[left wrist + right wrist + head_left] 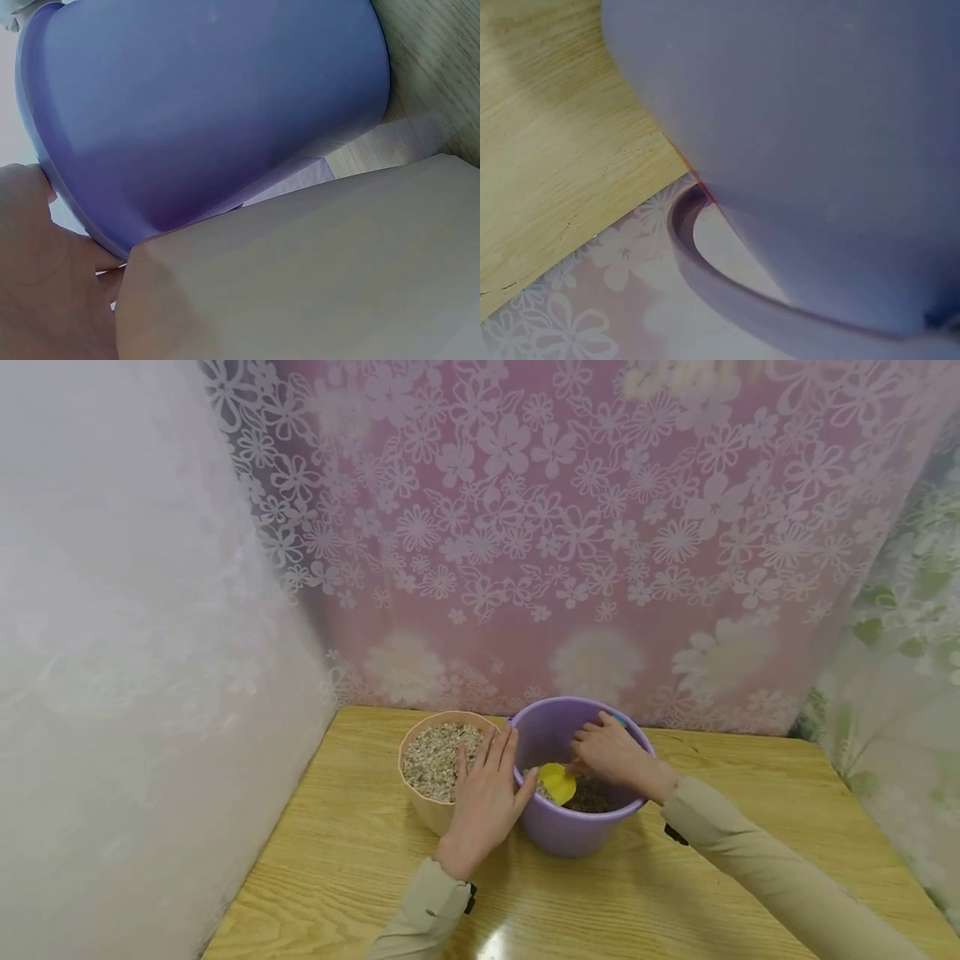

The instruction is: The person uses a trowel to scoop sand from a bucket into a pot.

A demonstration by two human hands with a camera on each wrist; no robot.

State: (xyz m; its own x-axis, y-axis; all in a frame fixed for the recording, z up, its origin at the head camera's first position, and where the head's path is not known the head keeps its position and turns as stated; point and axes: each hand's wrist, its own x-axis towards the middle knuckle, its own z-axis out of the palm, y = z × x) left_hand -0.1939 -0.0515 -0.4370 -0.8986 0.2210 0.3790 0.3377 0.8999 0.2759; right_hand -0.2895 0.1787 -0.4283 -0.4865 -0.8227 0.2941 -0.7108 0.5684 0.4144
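Pink floral backdrop behind a wood-grain table. From left to right: peach pot, filled with pale granules; left hand, fingers extended, touching the rim of the adjacent purple bucket; yellow scoop, inside the bucket near darker loose material; right hand, reaching inside, fingers curled in a grip on the scoop, its handle mostly hidden.

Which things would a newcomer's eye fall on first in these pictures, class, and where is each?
First, the purple bucket on the wood-grained table, with the right hand inside it holding a yellow scoop. Next, left of it in the head view, the peach pot full of pale grains, the left hand lying between the two containers. Behind rises a pink, white-flowered backdrop.
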